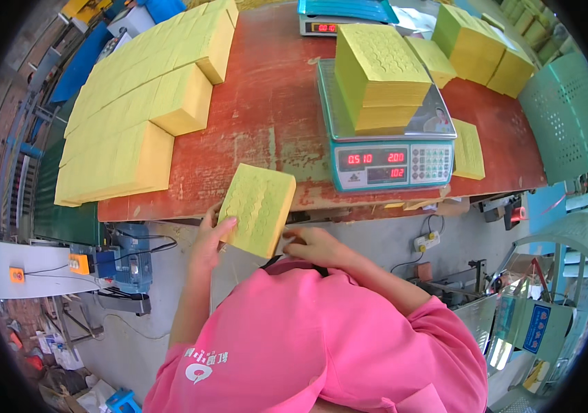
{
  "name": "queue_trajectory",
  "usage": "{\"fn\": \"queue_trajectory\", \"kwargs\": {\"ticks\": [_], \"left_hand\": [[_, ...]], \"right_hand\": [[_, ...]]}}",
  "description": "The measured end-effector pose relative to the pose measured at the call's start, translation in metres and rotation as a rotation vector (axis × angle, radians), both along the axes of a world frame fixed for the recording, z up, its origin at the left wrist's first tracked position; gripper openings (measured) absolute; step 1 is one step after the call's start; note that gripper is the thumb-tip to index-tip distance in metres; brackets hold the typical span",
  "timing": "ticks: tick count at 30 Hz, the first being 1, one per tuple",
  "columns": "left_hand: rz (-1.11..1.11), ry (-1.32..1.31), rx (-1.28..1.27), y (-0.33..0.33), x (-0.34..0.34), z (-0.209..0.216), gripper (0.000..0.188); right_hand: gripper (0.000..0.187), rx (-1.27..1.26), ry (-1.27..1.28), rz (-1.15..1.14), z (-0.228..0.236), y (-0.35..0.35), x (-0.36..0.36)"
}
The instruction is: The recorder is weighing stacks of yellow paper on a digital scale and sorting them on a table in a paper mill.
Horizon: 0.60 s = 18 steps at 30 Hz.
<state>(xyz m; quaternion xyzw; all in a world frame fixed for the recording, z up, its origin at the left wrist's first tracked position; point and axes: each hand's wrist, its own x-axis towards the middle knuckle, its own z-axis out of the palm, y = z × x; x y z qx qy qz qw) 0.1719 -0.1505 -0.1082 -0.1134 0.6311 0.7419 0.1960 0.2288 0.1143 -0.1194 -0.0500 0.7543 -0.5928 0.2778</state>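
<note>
Nearest, a pink garment (pixel 321 344) hides both forearms' lower parts. The left hand (pixel 210 237) grips the left edge of a yellow paper stack (pixel 258 208), tilted at the near edge of the red table (pixel 259 124). The right hand (pixel 311 242) pinches its lower right corner, fingertips partly hidden. Farther right, a scale (pixel 390 162) carries another yellow stack (pixel 380 76); far left, stacked yellow bundles (pixel 142 103) run out of sight.
</note>
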Motion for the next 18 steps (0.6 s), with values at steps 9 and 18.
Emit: {"fn": "queue_trajectory", "kwargs": {"ticks": [9, 18], "left_hand": [[-0.657, 0.488, -0.596, 0.003, -0.092, 0.08, 0.07], [-0.817, 0.759, -0.804, 0.015, -0.099, 0.111, 0.072]], "right_hand": [[0.069, 0.424, 1.221, 0.125, 0.087, -0.031, -0.131], [0.088, 0.431, 0.441, 0.692, 0.096, -0.021, -0.175]]}}
